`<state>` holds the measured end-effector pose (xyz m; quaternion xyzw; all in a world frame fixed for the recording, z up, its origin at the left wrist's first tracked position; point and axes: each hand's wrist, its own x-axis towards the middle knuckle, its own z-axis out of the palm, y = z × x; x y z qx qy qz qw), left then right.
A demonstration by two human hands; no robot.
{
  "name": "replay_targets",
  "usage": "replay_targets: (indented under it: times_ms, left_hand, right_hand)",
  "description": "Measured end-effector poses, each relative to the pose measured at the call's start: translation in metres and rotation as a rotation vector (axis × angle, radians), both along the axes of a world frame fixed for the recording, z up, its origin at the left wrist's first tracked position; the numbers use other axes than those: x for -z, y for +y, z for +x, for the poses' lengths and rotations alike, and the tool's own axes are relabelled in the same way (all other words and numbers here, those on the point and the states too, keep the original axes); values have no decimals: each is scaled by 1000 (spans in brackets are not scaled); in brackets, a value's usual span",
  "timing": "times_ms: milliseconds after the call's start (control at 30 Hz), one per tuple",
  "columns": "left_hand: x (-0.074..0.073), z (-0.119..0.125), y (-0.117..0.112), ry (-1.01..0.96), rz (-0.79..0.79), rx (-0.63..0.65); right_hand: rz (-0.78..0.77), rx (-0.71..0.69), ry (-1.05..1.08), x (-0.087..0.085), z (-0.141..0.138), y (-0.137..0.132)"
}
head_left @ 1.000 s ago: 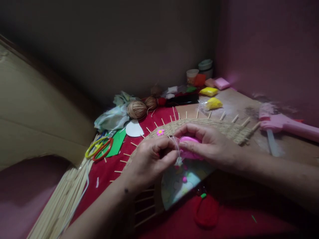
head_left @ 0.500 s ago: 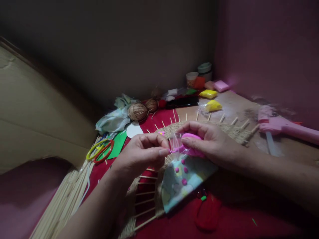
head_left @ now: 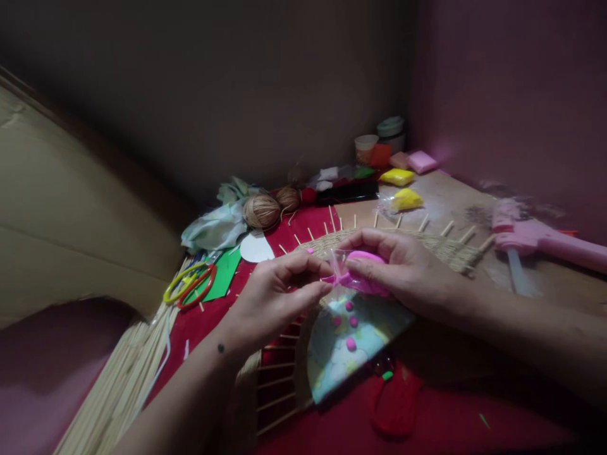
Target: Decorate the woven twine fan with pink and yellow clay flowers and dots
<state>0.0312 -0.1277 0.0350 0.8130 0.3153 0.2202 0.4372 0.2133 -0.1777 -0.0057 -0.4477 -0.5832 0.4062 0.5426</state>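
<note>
Pink clay point(head_left: 366, 286) in a clear plastic bag point(head_left: 337, 258) is held between both hands, above the upper edge of the patterned fabric piece point(head_left: 332, 366). Bulk of clay is gripped, through the bag, by the right hand point(head_left: 410, 272), thumb on top, fingers curled behind. Bag mouth is turned toward the left hand point(head_left: 272, 291); clay's long axis is laid roughly sideways, hand to hand. A narrow pink end is pinched at the left thumb and fingertips, directly left of the lump. Bulk is thus sited nearer the right hand. Both forearms are angled inward from the lower corners, left wrist slightly bent. Woven fan point(head_left: 327, 242) is partly covered by both hands; pink dots point(head_left: 351, 344) are seen on the fabric.
</note>
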Motion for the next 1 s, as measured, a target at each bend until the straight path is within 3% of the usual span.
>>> replay_targets:
  times_ms: [133, 433, 500, 600, 700, 767, 867, 1000]
  left_hand:
    - [4, -2, 1, 59, 234, 52]
    - [10, -1, 0, 100, 492, 66]
    - [7, -3, 0, 104, 382, 64]
    - [0, -9, 2, 7, -110, 106]
    - [-3, -14, 8, -269, -510, 132]
    - [-1, -14, 11, -397, -604, 93]
    - [3, -10, 14, -439, -716, 32]
    - [6, -5, 15, -490, -748, 6]
  right_hand:
    - [14, -14, 4, 1, 0, 1]
    - [-13, -81, 29, 1, -1, -1]
    - [-14, -94, 25, -1, -1, -1]
    - [-57, -51, 33, -4, 0, -1]
    - [-135, 15, 47, -6, 1, -1]
    - [-163, 18, 56, -7, 1, -1]
    - [-181, 5, 74, -7, 0, -1]
    - [-221, 0, 123, -7, -1, -1]
